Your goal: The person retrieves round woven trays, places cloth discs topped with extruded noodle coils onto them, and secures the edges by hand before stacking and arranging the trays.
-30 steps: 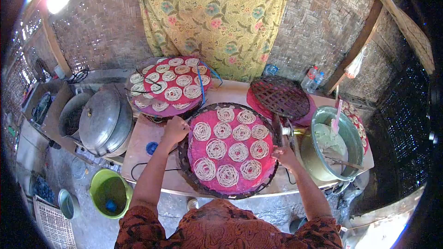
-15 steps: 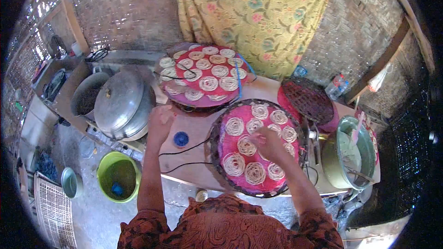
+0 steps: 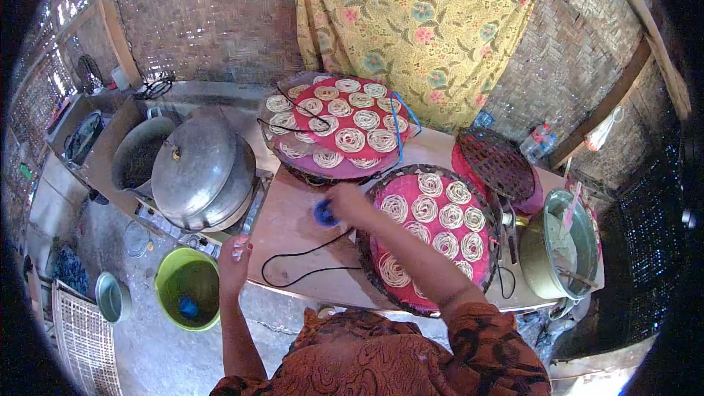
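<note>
My right hand (image 3: 350, 206) reaches across the table, its fingers closed at the edge of a small round blue object (image 3: 324, 213), blurred by motion. My left hand (image 3: 234, 258) is near the table's front edge, left of the tray, fingers curled around something small, pale and reddish that I cannot make out. Under my right forearm is a round dark-rimmed tray (image 3: 367, 264) lined with pink cloth, bearing several coiled noodle nests (image 3: 424, 209). Behind it, a second round tray (image 3: 323, 174) holds more nests on pink and purple cloth, with a blue strap and black cord over it.
A large lidded metal pot (image 3: 194, 169) stands on the left. On the floor are a green bucket (image 3: 167, 279) and a smaller basin (image 3: 110, 297). To the right sit a dark woven basket (image 3: 499, 165), a big pot of pale dough (image 3: 539, 257) and plastic bottles (image 3: 539, 141). A black cord (image 3: 293, 253) loops over the table.
My right hand has gone from the nests on the front tray left to the blue object, which has shifted slightly. My left hand has drawn back toward me and curled. The view has shifted a little.
</note>
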`<act>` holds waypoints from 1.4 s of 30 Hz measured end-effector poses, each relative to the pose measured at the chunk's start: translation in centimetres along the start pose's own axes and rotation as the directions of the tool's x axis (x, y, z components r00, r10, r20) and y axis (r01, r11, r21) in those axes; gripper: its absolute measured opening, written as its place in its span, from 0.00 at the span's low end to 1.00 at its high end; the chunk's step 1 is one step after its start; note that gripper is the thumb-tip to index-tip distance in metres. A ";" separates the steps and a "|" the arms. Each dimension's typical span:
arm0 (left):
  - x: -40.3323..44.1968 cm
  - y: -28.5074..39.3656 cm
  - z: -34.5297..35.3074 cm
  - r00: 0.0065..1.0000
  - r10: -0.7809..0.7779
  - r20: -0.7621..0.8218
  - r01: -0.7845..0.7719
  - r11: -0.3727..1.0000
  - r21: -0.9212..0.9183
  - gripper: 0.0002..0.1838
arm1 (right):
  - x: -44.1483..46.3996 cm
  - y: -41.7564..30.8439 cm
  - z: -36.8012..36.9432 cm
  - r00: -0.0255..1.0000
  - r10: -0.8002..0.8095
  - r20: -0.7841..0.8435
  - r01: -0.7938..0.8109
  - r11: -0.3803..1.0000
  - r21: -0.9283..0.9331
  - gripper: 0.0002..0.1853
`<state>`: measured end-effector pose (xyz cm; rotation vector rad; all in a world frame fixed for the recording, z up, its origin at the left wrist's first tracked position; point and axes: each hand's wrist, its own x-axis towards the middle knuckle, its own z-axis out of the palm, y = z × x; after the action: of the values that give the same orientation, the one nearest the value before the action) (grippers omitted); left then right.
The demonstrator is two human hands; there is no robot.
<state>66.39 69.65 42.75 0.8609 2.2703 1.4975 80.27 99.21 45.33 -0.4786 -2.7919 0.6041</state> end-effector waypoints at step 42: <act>1.5 1.7 4.6 0.969 0.236 0.070 -0.244 0.960 0.135 0.08 | -18.7 20.6 -16.8 0.483 0.562 -0.671 -0.442 0.818 0.367 0.10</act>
<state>68.28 74.40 42.51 1.2424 2.3244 1.3984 107.88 116.16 48.11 -1.2290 -1.7455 0.5290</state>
